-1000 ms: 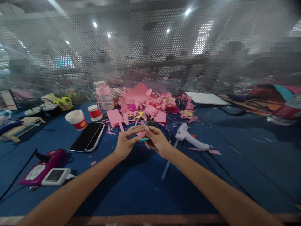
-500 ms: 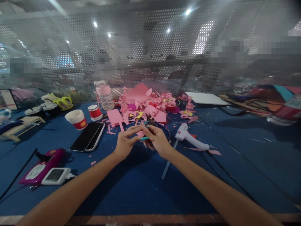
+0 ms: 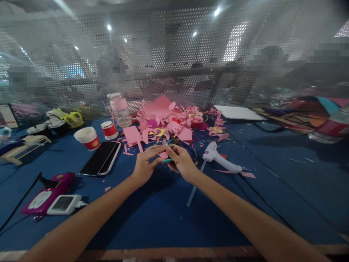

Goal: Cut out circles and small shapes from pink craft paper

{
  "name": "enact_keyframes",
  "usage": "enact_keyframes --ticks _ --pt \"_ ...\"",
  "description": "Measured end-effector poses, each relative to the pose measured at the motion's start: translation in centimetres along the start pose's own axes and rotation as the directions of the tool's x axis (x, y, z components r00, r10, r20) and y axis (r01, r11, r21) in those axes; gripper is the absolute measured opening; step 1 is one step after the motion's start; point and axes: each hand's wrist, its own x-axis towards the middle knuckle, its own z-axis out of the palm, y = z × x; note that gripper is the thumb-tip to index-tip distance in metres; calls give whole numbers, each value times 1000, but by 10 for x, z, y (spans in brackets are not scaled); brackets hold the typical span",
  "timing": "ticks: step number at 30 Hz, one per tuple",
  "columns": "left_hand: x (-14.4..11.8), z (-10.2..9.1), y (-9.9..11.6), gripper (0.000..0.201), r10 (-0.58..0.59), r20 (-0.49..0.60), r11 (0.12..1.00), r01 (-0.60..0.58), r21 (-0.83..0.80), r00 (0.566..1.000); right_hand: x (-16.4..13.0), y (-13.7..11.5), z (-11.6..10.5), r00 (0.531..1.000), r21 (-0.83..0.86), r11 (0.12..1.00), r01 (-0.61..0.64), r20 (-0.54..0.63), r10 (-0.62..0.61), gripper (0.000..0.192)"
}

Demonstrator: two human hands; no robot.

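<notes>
My left hand (image 3: 145, 165) and my right hand (image 3: 181, 160) meet over the middle of the table, fingers curled and fingertips together. Long teal nails show at the tips. Between the fingers sits a small pink piece (image 3: 163, 155), mostly covered, so its shape is unclear. Just beyond the hands lies a heap of pink cut scraps (image 3: 163, 109) with a few yellow and purple bits. To the right of my right hand a white glue gun (image 3: 222, 160) rests on its side, a clear glue stick (image 3: 195, 189) poking out toward me.
On the left are a black-screened phone (image 3: 100, 158), stacked paper cups (image 3: 87, 138), a red-and-white cup (image 3: 109, 130), a clear bottle (image 3: 120, 109) and a purple power strip (image 3: 47, 194) with a white charger (image 3: 64, 204). A white board (image 3: 238, 112) lies at the back right, before a perforated metal screen (image 3: 163, 54).
Both hands stay together in nearly the same place, with only slight finger movement around the pink piece. The whole view has shifted a little.
</notes>
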Motion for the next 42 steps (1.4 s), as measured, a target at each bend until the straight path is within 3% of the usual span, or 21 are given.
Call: enact_keyframes --ticks 13,20,29,42 --pt "-3 5 2 23 -148 -65 983 139 -124 987 3 1 0 999 9 1000 29 28 -29 34" --pt "-1 5 6 13 -151 -10 966 146 -214 988 3 -5 -3 995 -6 998 -59 77 59 34" --pt "0 6 5 21 -224 24 911 218 -351 974 5 -5 -8 964 81 979 -185 209 165 32" --pt "2 7 3 25 -272 46 858 263 -441 961 3 -1 -6 972 85 984 -159 190 141 38"
